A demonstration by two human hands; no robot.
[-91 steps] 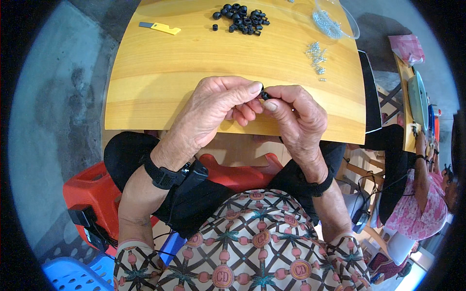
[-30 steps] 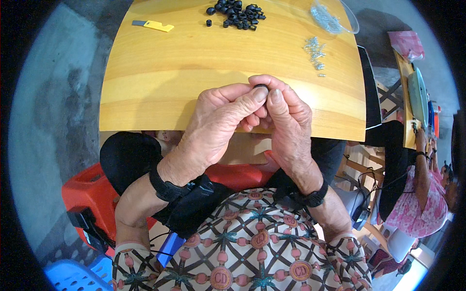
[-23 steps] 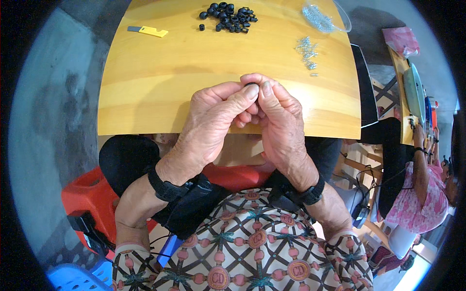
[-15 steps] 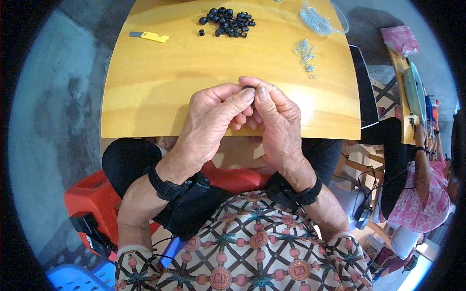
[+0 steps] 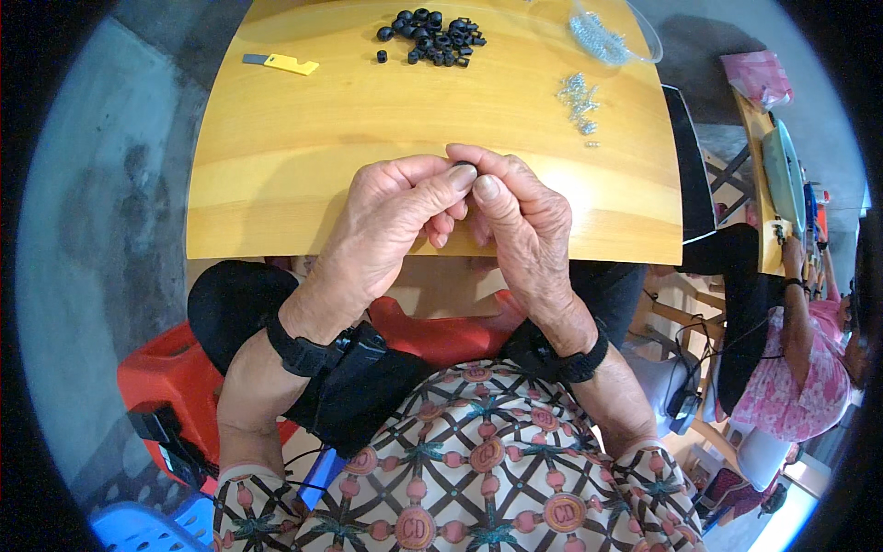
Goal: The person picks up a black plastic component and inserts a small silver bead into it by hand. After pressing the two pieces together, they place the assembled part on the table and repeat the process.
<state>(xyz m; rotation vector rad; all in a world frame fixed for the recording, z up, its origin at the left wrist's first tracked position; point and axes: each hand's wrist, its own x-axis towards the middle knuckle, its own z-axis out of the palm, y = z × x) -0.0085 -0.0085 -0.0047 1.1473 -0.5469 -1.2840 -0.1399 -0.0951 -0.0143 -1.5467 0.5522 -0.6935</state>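
Observation:
Both hands meet above the near part of the yellow wooden table [image 5: 267,184]. Between the thumb and fingers of my left hand [image 5: 391,216] is a small black plastic piece [image 5: 468,166], mostly covered. My right hand [image 5: 527,216] pinches the same piece from the other side, thumb against its edge. Beyond the hands lies a pile of small black plastic parts [image 5: 432,39], some round-headed, with one part apart at its left. Toward the right is a loose heap of small silvery metal springs [image 5: 578,99].
A clear tub [image 5: 644,46] of similar springs stands at the far right corner. On the left lies a yellow-handled cutter [image 5: 290,63]. A red plastic chair [image 5: 170,377] is under me. To the right, another person in pink [image 5: 796,377] works by a pale green basin [image 5: 784,175].
My hands have shifted very slightly left with the black piece still pinched between them. The view has moved a little; the things on the table stay put.

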